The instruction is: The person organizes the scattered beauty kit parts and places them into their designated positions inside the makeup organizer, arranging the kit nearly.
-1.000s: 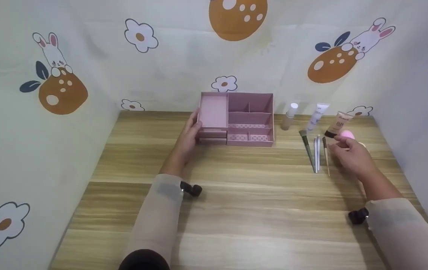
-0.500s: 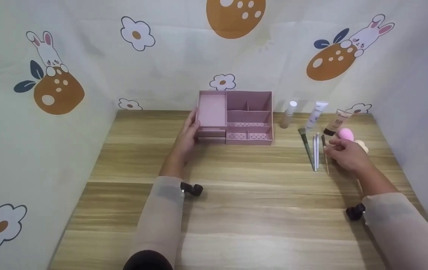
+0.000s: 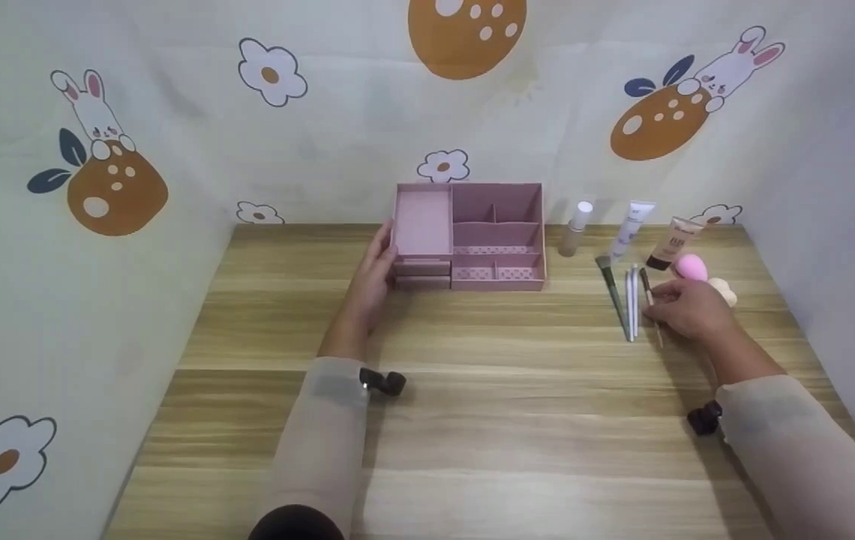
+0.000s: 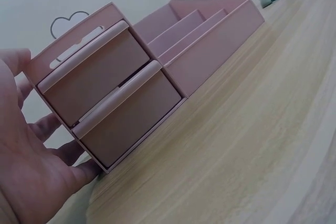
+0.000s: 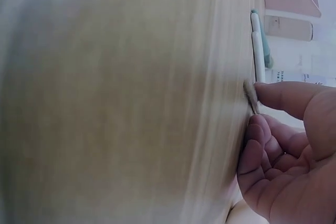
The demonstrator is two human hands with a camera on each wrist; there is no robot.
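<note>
A pink desktop organizer (image 3: 497,238) with several compartments and two drawers stands at the back of the table. My left hand (image 3: 373,277) rests against its left side, fingers fairly straight along the wall in the left wrist view. To the right, my right hand (image 3: 697,311) pinches a thin makeup brush (image 3: 645,280) between thumb and forefinger, low over the table. Beside it lie two slim white sticks (image 3: 631,304) and a green-handled brush (image 3: 612,296). A pink makeup sponge (image 3: 691,267) and a cream puff (image 3: 723,291), partly hidden, lie behind the hand.
Along the back right stand a white-capped bottle (image 3: 576,229), a white tube (image 3: 632,229) and a beige tube with a dark cap (image 3: 673,244). A printed cloth (image 3: 352,135) closes off the wooden table (image 3: 487,420) at the back and sides.
My right hand has moved slightly left and toward me, from beside the thin brush onto it, and the handle has shifted a little. The sponge and puff have come into view. My left hand stays put.
</note>
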